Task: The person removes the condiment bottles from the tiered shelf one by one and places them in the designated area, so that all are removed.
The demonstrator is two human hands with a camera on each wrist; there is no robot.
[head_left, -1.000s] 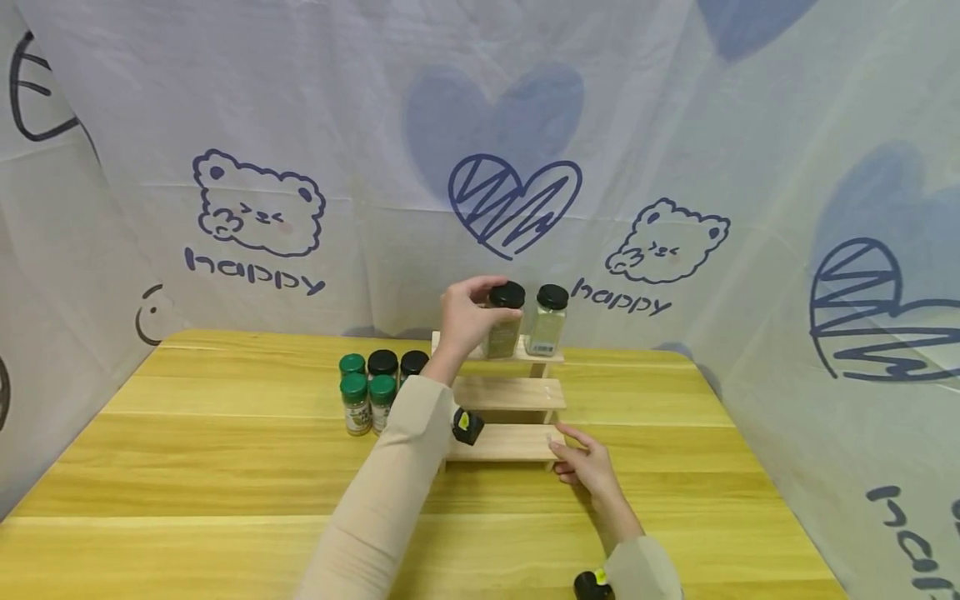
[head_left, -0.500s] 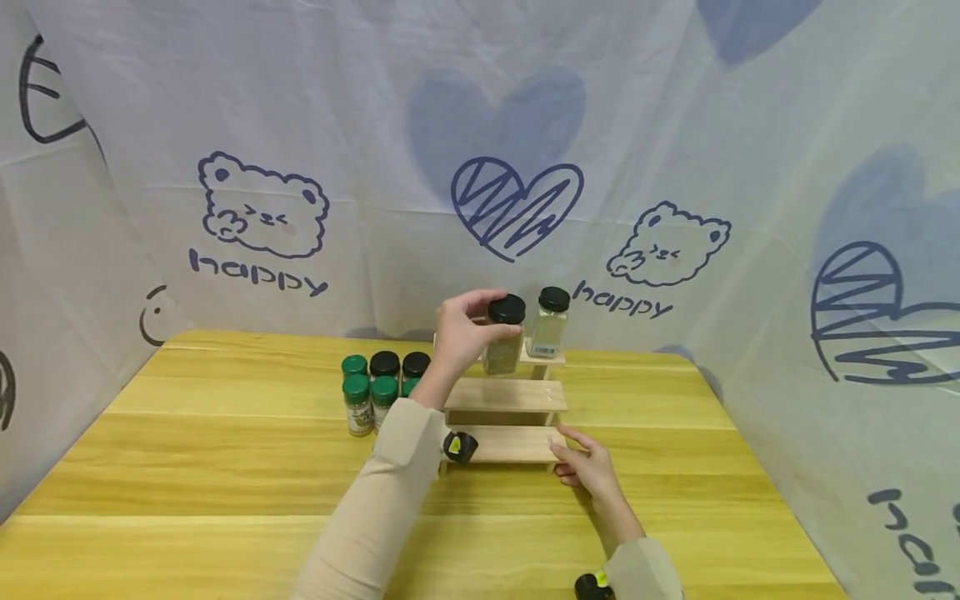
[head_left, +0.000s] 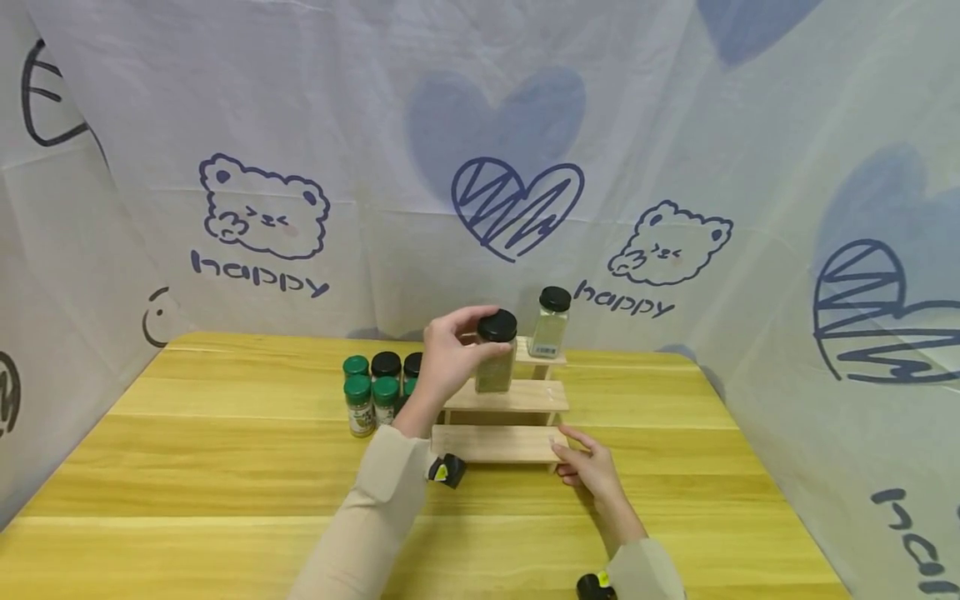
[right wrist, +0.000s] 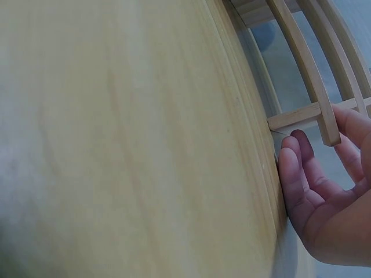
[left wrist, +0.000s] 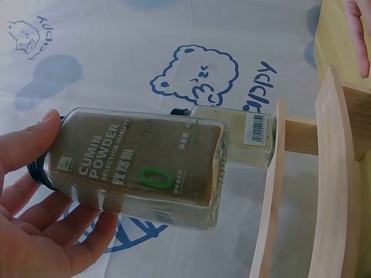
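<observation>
My left hand (head_left: 447, 354) grips a glass spice jar (head_left: 495, 367) with a black lid, fingers and thumb around its upper part. In the left wrist view the jar (left wrist: 136, 168) carries a "Cumin Powder" label and brown powder. In the head view it appears in front of the three-step wooden rack (head_left: 517, 394), over the middle step. At the rack's lowest step, my right hand (head_left: 594, 471) pinches the right end, thumb on top and other fingers lower. The right wrist view shows this hand (right wrist: 330, 191) around the step's end (right wrist: 330, 130).
Another black-lidded jar (head_left: 549, 325) of pale contents stands on the top step's right end. Left of the rack, several green-lidded (head_left: 359, 406) and black-lidded jars (head_left: 386, 364) stand grouped on the wooden table (head_left: 225, 467). A printed cloth (head_left: 360, 100) hangs behind.
My left hand has lifted the cumin jar off the top step and brought it toward me, down and slightly left. My right hand stays at the rack's lowest step.
</observation>
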